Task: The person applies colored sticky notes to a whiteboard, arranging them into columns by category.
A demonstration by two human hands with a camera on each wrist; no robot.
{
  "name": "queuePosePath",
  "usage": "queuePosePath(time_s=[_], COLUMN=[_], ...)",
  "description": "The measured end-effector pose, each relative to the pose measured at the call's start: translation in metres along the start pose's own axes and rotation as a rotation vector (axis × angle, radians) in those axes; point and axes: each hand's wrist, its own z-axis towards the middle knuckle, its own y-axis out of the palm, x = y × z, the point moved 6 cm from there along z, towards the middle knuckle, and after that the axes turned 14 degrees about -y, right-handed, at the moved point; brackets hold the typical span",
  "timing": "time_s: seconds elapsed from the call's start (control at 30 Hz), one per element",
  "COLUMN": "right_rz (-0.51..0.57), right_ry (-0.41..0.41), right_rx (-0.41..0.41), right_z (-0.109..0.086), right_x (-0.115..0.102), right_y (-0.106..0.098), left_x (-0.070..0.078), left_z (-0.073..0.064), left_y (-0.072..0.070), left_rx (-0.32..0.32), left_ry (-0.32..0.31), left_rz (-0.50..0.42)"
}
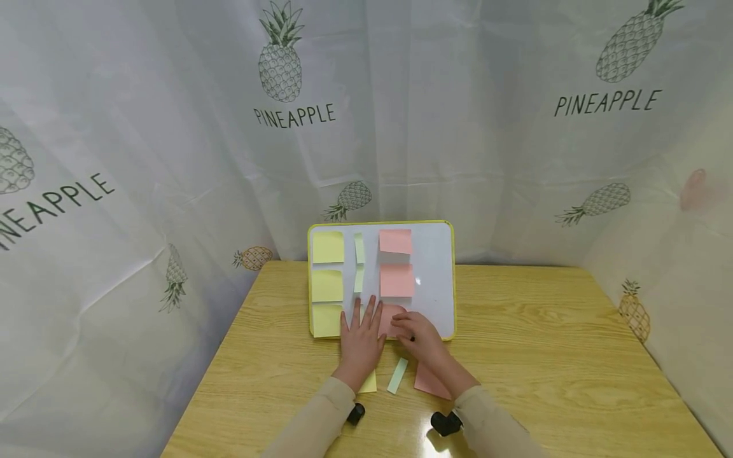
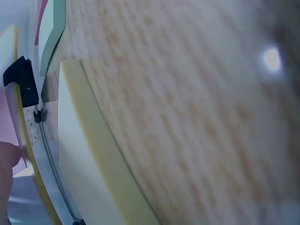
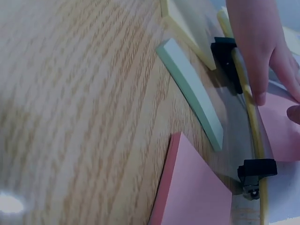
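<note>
A small whiteboard [image 1: 433,273] with a yellow frame leans at the back of the table. My left hand [image 1: 361,340] lies spread on its lower middle, its thumb touching the lowest pink sticky note [image 1: 390,318]. On the right side of that note, my right hand [image 1: 425,337] rests with loosely bent fingers. A right fingertip [image 3: 294,114] is on the note in the right wrist view. Above are two more pink notes [image 1: 396,280]. Yellow sticky notes [image 1: 328,285] run down the left side, beside narrow green strips [image 1: 359,278]. My left hand hides part of the green column.
In front of the board lie a yellow note pad [image 2: 89,145], a green strip pad [image 3: 192,89] and a pink note pad [image 3: 197,187]. Black clips [image 3: 257,168] sit on the board's lower edge. A pineapple-print curtain [image 1: 435,127] hangs behind the wooden table [image 1: 532,356].
</note>
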Motion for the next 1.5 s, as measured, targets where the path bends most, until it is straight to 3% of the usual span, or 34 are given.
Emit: queuePosePath(time_s=[0.2, 0.37, 0.63, 0.83, 1.5], right_rz=[-0.087, -0.235, -0.39, -0.369, -0.367], right_ry=[-0.19, -0.247, -0.236, -0.181, -0.169], right_rx=[0.021, -0.085, -0.293, -0.399, -0.406], right_z=[0.004, 0.005, -0.005, -0.014, -0.016], right_x=[-0.001, 0.002, 0.009, 0.012, 0.012], right_y=[-0.001, 0.005, 0.016, 0.023, 0.024], left_x=[0.0, 0.0, 0.0, 0.0, 0.002], left_z=[0.0, -0.001, -0.002, -0.001, -0.009], left_y=[-0.001, -0.001, -0.003, -0.001, -0.001], left_rx=[-0.043, -0.049, -0.048, -0.038, -0.057], left_ry=[-0.002, -0.001, 0.004, 0.005, -0.024], left_rz=[0.03, 0.041, 0.037, 0.052, 0.015])
